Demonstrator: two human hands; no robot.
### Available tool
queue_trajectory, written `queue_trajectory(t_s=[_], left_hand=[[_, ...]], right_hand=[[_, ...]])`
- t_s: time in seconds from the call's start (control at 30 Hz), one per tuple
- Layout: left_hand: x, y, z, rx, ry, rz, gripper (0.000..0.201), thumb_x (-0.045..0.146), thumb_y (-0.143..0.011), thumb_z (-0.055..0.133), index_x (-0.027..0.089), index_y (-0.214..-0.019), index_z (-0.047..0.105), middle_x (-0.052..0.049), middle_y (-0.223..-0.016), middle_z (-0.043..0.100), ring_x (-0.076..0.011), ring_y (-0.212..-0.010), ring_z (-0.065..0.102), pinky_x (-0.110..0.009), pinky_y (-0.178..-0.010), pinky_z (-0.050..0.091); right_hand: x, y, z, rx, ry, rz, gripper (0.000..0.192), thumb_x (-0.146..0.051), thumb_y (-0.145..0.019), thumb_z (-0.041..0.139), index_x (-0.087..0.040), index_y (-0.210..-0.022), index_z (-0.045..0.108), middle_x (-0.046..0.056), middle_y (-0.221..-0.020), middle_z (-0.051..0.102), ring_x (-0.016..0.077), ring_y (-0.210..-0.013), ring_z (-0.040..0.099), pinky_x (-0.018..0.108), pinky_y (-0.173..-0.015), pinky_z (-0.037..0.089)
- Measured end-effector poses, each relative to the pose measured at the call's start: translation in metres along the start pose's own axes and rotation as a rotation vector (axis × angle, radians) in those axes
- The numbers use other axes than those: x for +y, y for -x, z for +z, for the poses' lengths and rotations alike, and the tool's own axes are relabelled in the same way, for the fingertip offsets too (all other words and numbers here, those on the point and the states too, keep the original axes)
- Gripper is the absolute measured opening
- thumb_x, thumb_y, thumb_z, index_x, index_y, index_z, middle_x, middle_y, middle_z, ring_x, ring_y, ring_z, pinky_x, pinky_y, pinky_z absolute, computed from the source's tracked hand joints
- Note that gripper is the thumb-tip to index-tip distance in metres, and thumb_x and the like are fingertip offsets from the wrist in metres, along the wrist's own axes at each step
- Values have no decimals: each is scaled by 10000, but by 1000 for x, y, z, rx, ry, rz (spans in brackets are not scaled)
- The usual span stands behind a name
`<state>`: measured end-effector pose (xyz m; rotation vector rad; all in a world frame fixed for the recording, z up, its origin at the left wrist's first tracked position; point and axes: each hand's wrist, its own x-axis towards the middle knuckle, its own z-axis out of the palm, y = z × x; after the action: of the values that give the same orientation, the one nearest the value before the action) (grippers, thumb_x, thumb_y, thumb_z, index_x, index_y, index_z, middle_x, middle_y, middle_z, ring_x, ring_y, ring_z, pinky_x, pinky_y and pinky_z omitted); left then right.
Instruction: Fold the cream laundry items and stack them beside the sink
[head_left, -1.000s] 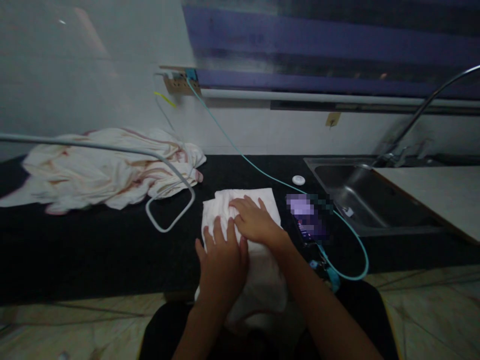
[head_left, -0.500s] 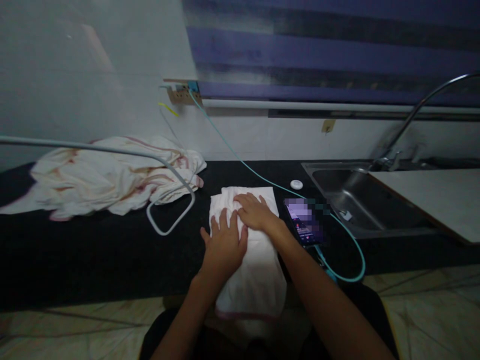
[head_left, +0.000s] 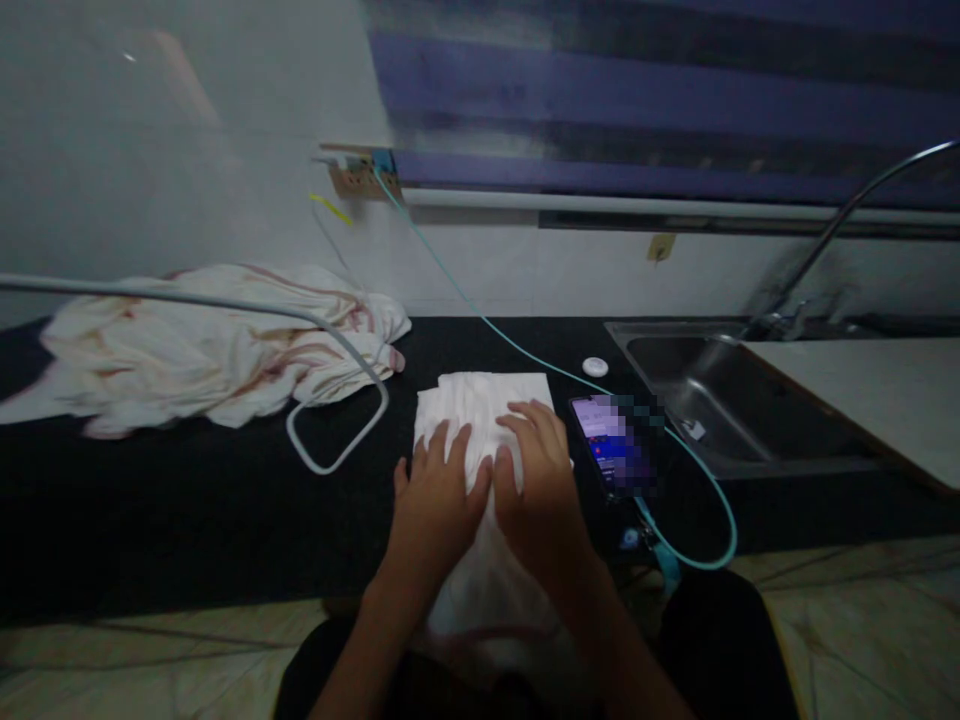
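A folded white cloth [head_left: 491,395] lies on the black countertop in front of me, and its near end hangs over the front edge towards my lap. My left hand [head_left: 435,490] rests on the cloth's left side with its fingers spread. Beside it, my right hand [head_left: 536,480] lies on the right side of the cloth, fingers stretched forward and slightly bent. The two thumbs nearly meet in the middle. Part of the cloth is hidden under the hands and forearms.
A crumpled heap of white cloth [head_left: 202,350] with reddish trim lies at the left. A grey cable loop [head_left: 337,465] crosses the counter. On the right are a phone [head_left: 604,440] on a teal cable [head_left: 731,520], a round white object [head_left: 595,367] and a steel sink [head_left: 720,400].
My right hand has drawn back towards me and to the right, from the cloth's upper middle to its right side. My left hand has moved slightly nearer to me.
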<state>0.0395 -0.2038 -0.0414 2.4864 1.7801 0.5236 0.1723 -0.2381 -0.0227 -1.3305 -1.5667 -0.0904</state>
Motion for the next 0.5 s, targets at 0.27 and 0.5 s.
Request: queue_trajectory(t_s=[0.27, 0.5], left_hand=[[-16, 7, -10, 367, 598, -86, 579, 444, -999, 568, 159, -1495, 474, -173, -1534, 513, -303, -1460, 480, -572, -1267, 363], [-28, 111, -20, 592, 989, -522, 382, 470, -877, 745, 227, -1149, 631, -55, -1168, 707, -209, -1122, 695, -298, -945, 596]], right_hand=[[-4, 81, -26, -138, 208, 150, 373, -235, -1061, 420, -141, -1419, 467, 219, -1432, 524, 337, -1370, 511, 599, -1114, 510], [-1, 87, -25, -232, 285, 93, 474, -299, -1071, 431, -157, -1522, 397, 232, -1546, 473, 384, -1486, 433, 617, -1145, 506]])
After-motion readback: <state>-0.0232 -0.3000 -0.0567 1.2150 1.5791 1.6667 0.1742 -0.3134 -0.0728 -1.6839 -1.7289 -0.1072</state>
